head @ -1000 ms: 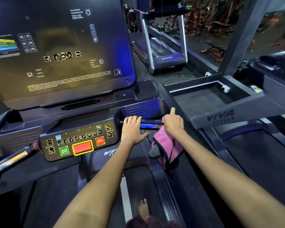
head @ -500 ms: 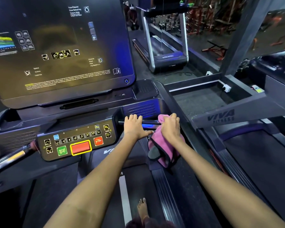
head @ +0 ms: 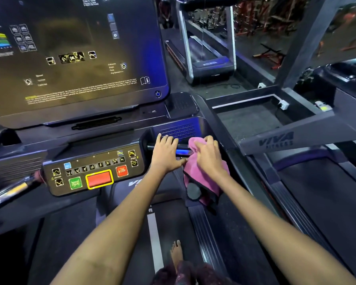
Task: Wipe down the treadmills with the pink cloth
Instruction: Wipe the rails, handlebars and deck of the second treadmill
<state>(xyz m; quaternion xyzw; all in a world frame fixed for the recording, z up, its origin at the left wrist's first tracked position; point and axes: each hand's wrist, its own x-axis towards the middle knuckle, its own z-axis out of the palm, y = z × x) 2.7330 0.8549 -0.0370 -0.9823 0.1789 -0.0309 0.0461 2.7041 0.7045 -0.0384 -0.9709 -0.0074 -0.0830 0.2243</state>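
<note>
Right hand (head: 209,155) bunches the pink cloth (head: 203,182) against the treadmill's handlebar (head: 182,150), left hand (head: 165,154) laid flat, fingers straight, beside it.

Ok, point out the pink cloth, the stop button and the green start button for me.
pink cloth (head: 201,177): head view, on the hanging fold below the right hand.
stop button (head: 122,170): head view, on its orange face.
green start button (head: 75,183): head view, on its middle.

Single head-worn view, looking forward and down, close over treadmill console (head: 95,171)
</note>
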